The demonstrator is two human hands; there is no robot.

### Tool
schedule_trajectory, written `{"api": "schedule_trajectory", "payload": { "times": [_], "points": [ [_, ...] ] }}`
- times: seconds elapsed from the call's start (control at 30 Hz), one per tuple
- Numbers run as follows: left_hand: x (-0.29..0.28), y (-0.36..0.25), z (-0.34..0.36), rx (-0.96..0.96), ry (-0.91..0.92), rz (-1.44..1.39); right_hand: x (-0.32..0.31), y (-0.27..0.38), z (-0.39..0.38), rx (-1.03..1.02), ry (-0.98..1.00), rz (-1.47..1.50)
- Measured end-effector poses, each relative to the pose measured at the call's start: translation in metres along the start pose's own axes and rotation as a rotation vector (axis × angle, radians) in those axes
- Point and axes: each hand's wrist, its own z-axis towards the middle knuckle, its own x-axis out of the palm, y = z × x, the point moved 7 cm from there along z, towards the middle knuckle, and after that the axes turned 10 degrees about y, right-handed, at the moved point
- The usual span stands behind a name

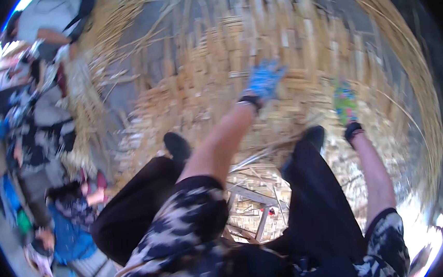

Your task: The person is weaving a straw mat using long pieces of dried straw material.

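Note:
My left hand wears a blue patterned glove and reaches forward over a large woven bamboo mat. My right hand, in a green patterned glove, hovers over the same mat to the right. The picture is blurred, so I cannot tell whether either hand grips a strip. My legs in black trousers and dark shoes stand on the weave. Loose bamboo strips lie between my feet.
Bundles of long straw-coloured strips lie at the left and curve along the right rim. Several people sit or crouch at the left edge. Another person bends over at top left.

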Motion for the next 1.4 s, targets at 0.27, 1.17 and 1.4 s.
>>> {"api": "schedule_trajectory", "payload": {
  "times": [0.27, 1.17, 1.4],
  "points": [
    [0.026, 0.004, 0.037, -0.256, 0.42, 0.114, 0.081, -0.08, 0.091, 0.199, 0.728, 0.269],
    [0.031, -0.039, 0.081, -0.092, 0.692, 0.499, 0.023, -0.098, -0.126, 0.685, -0.171, 0.906],
    [0.049, -0.093, 0.148, 0.198, 0.552, 0.26, 0.028, 0.003, -0.289, 0.857, 0.364, 0.577]
  ]
}}
